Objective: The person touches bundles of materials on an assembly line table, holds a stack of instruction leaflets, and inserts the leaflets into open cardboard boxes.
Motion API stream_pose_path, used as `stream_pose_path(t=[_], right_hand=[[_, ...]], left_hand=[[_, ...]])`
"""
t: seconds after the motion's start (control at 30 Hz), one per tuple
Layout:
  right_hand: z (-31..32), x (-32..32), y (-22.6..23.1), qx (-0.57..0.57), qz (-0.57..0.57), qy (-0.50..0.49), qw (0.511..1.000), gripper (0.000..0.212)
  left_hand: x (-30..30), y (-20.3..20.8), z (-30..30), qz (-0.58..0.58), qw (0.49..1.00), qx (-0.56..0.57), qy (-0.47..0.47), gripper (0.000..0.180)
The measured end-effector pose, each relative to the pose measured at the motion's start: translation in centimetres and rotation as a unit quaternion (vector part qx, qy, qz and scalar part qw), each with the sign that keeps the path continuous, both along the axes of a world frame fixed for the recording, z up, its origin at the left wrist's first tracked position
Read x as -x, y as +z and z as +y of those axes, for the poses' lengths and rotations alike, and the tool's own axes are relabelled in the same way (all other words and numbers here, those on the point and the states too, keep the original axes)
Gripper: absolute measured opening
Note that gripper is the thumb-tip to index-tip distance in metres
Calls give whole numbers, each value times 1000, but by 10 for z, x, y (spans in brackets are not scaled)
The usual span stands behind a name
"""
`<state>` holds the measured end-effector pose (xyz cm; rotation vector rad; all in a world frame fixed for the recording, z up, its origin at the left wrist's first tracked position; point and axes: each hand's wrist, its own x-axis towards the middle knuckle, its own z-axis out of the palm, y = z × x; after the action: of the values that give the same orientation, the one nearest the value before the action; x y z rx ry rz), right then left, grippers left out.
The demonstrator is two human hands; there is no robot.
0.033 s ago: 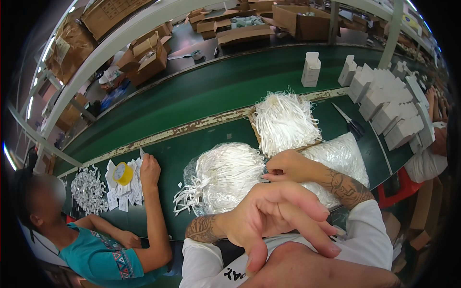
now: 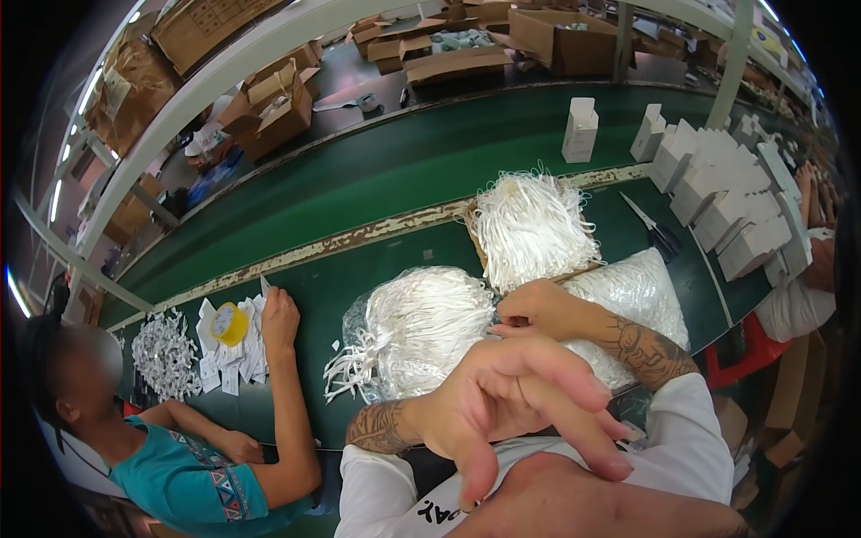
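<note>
My left hand [image 2: 516, 403] is raised close to the camera, palm up, fingers bent and apart, with nothing visible in it. Beyond it, my right hand [image 2: 543, 309] has its fingertips pinched together by the right edge of a bundle of white cords [image 2: 421, 327] in clear plastic. Whatever those fingertips hold is too small to make out. A second heap of white looped cords [image 2: 534, 229] lies on cardboard just past my right hand. Under my right forearm is a clear bag of small white pieces [image 2: 637, 291].
Scissors [image 2: 650, 224] with dark handles lie to the right, near stacked white boxes [image 2: 731, 197]. At left, a co-worker in a teal shirt [image 2: 206, 475] reaches toward white cards, a yellow tape roll [image 2: 230, 324] and a pile of small white pieces [image 2: 168, 354]. A green conveyor [image 2: 395, 152] runs behind.
The fingers of my left hand have shifted very slightly. My right hand stays in place, and the cords and boxes have not moved.
</note>
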<state>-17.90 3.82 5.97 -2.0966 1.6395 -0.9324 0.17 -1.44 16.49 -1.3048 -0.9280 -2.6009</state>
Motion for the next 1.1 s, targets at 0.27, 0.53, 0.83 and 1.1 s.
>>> stream_pose_path(t=[0.27, 0.53, 0.83, 1.1], right_hand=[[2, -1, -3, 28, -1, -5, 1000, 34], [-2, -2, -3, 22, -13, -2, 1000, 33], [-1, -1, -3, 11, -12, -8, 1000, 34], [-2, -1, -5, 20, -20, -1, 1000, 34]], left_hand=[[2, 18, -10, -29, 990, 141, 8, 36], [9, 13, -12, 34, 991, 127, 10, 22], [11, 12, -14, 59, 987, 146, 22, 12], [11, 10, -15, 74, 984, 152, 53, 8]])
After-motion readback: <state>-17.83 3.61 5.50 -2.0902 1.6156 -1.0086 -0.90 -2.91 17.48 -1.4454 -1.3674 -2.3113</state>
